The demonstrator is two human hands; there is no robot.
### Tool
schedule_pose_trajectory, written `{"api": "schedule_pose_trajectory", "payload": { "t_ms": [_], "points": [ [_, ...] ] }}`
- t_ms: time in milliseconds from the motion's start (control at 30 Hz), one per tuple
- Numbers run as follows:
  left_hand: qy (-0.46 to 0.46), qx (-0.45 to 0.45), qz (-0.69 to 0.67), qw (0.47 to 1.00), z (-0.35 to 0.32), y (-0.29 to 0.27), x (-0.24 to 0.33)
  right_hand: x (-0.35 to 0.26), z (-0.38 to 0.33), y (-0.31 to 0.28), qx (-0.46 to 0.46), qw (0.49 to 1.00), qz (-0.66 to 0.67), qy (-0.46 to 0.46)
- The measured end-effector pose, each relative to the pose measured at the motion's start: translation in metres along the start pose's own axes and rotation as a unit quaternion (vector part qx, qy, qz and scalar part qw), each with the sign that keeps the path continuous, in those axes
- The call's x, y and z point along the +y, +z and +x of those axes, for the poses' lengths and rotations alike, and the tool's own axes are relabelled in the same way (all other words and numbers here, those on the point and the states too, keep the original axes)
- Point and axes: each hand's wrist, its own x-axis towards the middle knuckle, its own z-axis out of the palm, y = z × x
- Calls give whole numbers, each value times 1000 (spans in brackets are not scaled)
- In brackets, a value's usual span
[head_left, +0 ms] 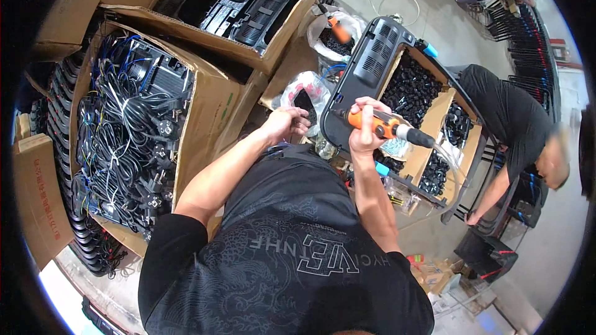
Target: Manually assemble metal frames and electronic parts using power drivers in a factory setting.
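My right hand (365, 131) is wrapped round an orange power screwdriver (380, 125) with a black and white rear end and a pale hose. The tool's front end points left, over a black plastic housing (375, 56) with vent slots. My left hand (287, 124) is closed, its fingers curled beside an open plastic bag (304, 96) of small dark pieces. What those fingers hold, if anything, is too small to make out. Light-blue pieces (428, 49) sit at the housing's edge.
Partitioned cardboard trays of black knob-like parts (413, 84) stand to the right. On the left, a carton (205, 96) holds bundled black cables (133, 118); another behind holds black panels (254, 3). A second orange tool (339, 30) rests at a white bag. A co-worker (506, 105) bends at the right.
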Motion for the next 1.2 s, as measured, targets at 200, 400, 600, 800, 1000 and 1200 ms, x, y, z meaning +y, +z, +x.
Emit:
{"api": "schedule_pose_trajectory", "payload": {
  "t_ms": [200, 400, 600, 800, 1000, 1200],
  "points": [
    [25, 24, 48, 998, -8, -10, -1, 18, -8, 1, -59, 994, -87, 18],
    [38, 23, 267, 963, 3, -15, -3, 37, -8, 0, -117, 988, -99, 19],
    [38, 5, 97, 995, 1, -17, -1, 41, 0, -4, -108, 992, -35, 53],
    [27, -23, 47, 998, -7, -10, 8, 41, -3, 2, -135, 988, -55, 58],
    [5, -35, 116, 993, -4, -15, 11, 44, -4, -2, -148, 984, -88, 55],
    [13, 0, 61, 998, -1, -1, 10, 45, -5, -1, -145, 984, -80, 59]
  ]
}}
